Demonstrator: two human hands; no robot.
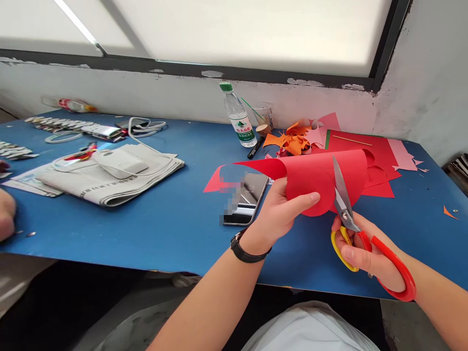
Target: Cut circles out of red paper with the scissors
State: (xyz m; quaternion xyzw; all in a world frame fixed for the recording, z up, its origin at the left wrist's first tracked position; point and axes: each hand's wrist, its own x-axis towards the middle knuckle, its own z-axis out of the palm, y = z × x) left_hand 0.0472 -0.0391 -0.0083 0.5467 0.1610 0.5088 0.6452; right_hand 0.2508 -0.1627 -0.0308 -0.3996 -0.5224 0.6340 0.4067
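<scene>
My left hand, with a black watch on its wrist, pinches a curved sheet of red paper held above the blue table. My right hand grips scissors with red and yellow handles. Their steel blades point up and cut into the red sheet's lower right edge. A smartphone lies on the table just left of my left hand, partly under the paper.
Orange and pink paper scraps and flat red sheets lie at the back right. A water bottle, a plastic cup and a black marker stand behind. Folded newspapers with a white device lie left. Another person's hand rests at the far left.
</scene>
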